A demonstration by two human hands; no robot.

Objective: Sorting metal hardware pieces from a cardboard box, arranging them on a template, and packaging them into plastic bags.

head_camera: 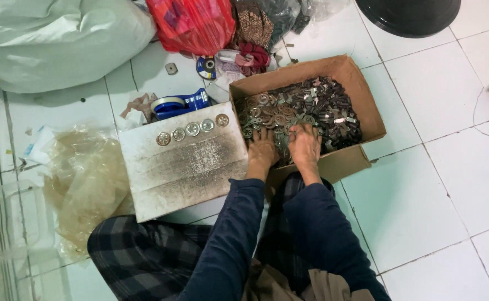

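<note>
Both hands, left (261,151) and right (305,146), rest spread on metal parts (311,108) in a cardboard box (361,83) on white floor tiles (439,184).

Bright, even indoor light, soft shadows beneath the cardboard box (342,161), mild glare on the white floor tiles (422,195), slight blur throughout, edges gently bowed.

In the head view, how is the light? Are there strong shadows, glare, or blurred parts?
Head view: light is soft and even, with only faint shadows beside the cardboard box and the white board. The floor tiles show mild shine, no hard glare. The left hand and right hand look sharp enough; the small metal parts blend together, too fine to separate.
</note>
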